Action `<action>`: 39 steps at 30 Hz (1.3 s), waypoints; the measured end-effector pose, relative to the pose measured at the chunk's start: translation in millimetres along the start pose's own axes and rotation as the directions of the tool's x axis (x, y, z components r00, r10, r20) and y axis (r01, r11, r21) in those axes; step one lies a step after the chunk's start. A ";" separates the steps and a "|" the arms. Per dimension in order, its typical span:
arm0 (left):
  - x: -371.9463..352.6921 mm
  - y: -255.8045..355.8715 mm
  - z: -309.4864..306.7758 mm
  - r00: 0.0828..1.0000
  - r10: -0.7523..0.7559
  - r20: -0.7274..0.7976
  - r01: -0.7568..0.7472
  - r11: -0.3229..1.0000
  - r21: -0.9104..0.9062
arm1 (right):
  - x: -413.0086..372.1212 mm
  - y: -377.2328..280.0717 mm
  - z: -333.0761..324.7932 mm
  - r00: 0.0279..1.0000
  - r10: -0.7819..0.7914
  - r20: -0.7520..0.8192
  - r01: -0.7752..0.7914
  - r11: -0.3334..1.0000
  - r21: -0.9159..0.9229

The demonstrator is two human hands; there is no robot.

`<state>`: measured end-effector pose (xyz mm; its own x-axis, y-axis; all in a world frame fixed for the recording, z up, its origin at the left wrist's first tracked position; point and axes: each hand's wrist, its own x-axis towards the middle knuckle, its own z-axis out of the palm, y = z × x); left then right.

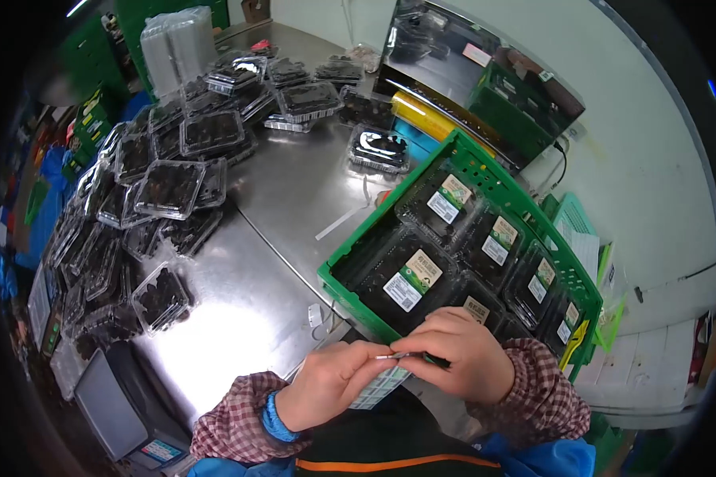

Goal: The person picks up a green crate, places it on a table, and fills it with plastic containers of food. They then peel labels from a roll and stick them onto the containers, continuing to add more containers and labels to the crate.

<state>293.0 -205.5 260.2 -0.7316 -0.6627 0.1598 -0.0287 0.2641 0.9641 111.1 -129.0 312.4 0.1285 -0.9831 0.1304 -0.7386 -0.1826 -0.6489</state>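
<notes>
My left hand (pixel 330 385) and my right hand (pixel 459 355) meet in front of my body, thumbs and fingertips pinched. Between them is a thin green-and-white label sheet (pixel 380 387), seen nearly edge-on at the fingertips and partly hidden by the fingers. Just beyond my hands stands a green plastic crate (pixel 344 274). In it lie several clear clamshell boxes of dark contents, such as a near box (pixel 374 269), with paper labels (pixel 413 280) on their lids. My right hand overlaps the crate's near edge.
Many unlabelled clamshell boxes (pixel 169 188) are heaped on the left of the steel table (pixel 274 199). A single box (pixel 379 149) lies behind the crate, near a yellow roll (pixel 423 116). A scale-like device (pixel 111 405) stands at lower left. Clear stacked containers (pixel 178 49) stand at the back.
</notes>
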 end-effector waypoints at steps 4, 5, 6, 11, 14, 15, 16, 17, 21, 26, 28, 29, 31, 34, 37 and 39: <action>-3.1 -1.6 -2.7 0.990 -0.006 0.137 -0.005 0.996 0.086 | -21.0 -4.0 10.3 0.998 0.034 -0.045 -0.038 0.995 -0.096; -4.9 0.7 -4.2 0.981 -0.105 0.165 0.094 0.993 0.074 | -24.4 -2.4 11.7 0.992 0.084 -0.090 -0.089 0.994 -0.056; -6.8 0.8 -5.8 0.960 -0.201 0.192 0.192 0.979 0.065 | -26.4 -0.6 12.6 0.982 0.133 -0.131 -0.136 0.991 -0.014; -13.9 -16.3 -11.4 0.934 -0.323 0.150 0.342 0.931 -0.128 | -28.0 12.2 15.2 0.880 0.455 -0.134 -0.311 0.767 0.561; -14.7 -16.0 -9.7 0.958 -0.255 0.134 0.280 0.933 -0.225 | -16.2 0.6 20.3 0.931 0.345 -0.116 -0.242 0.826 0.510; -13.9 -12.6 -8.7 0.958 -0.256 0.132 0.281 0.933 -0.227 | -16.3 -2.7 26.5 0.947 0.294 -0.133 -0.203 0.863 0.463; -11.7 -5.8 -7.1 0.973 -0.210 0.098 0.228 0.940 -0.253 | -15.7 -4.1 28.3 0.965 0.235 -0.113 -0.192 0.935 0.298; -10.8 -1.1 -6.6 0.985 -0.162 0.063 0.174 0.945 -0.277 | -14.8 -6.4 30.5 0.972 0.193 -0.137 -0.160 0.963 0.218; -14.1 3.2 -11.4 0.972 -0.206 0.116 0.224 0.960 -0.170 | -15.3 -15.5 35.9 0.965 0.031 -0.259 -0.054 0.995 -0.084; -18.2 -5.6 -9.4 0.970 -0.239 0.039 0.232 0.964 0.133 | -19.5 -4.7 44.9 0.854 0.064 -0.517 -0.031 0.997 0.072; -18.9 -14.0 -9.9 0.956 -0.294 0.023 0.290 0.952 0.096 | -2.0 19.8 41.5 0.685 0.457 -0.567 -0.207 0.869 0.450; -19.5 -15.1 -9.6 0.959 -0.279 0.048 0.277 0.960 0.053 | 8.9 39.5 39.6 0.564 0.663 -0.493 -0.218 0.695 0.685; -18.5 -10.5 -7.5 0.949 -0.298 0.099 0.300 0.954 -0.003 | 18.5 110.9 59.8 0.557 0.696 -0.454 -0.278 0.671 0.687; -18.5 -2.4 -8.6 0.949 -0.305 0.086 0.313 0.944 -0.104 | 12.7 123.5 62.4 0.670 0.407 -0.621 -0.462 0.883 0.081; -31.6 -10.5 -16.2 0.944 -0.308 0.120 0.330 0.898 -0.292 | -19.6 111.8 20.3 0.484 0.555 -0.676 -0.303 0.831 0.466; -36.4 -10.4 -20.7 0.929 -0.319 0.190 0.371 0.810 -0.454 | -63.1 115.0 -4.2 0.495 0.688 -0.531 -0.357 0.718 0.598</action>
<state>334.0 -198.6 248.7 -0.7994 -0.5668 -0.1994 0.0147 -0.3503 0.9365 15.3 -88.0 232.7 -0.7957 -0.6054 0.0161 -0.1808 0.2121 -0.9604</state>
